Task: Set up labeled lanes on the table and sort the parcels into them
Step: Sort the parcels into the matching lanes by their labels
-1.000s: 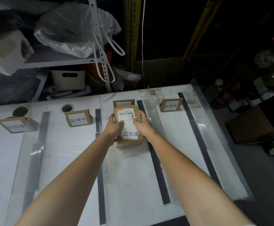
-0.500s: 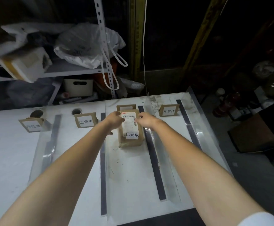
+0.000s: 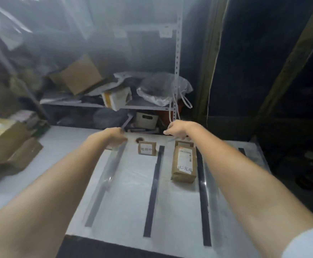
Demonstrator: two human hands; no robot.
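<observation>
Parcel (image 3: 184,164) lies flat, label up, between two dark tape strips (image 3: 155,183), clear of both hands. Its long axis runs along the lane, sticker end toward the person. Left hand (image 3: 114,136) too blurred to read; right hand (image 3: 176,128) loosely curled, holding nothing; both near the table's (image 3: 122,211) far edge. Likely risk: right forearm hangs close over the clear divider (image 3: 210,202), and a low sweep could shove the parcel across the tape.

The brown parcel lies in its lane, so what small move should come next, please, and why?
Probably reach left for a cardboard box: the brown parcel lies flat in its lane, with the left hand and right hand off it.
</observation>
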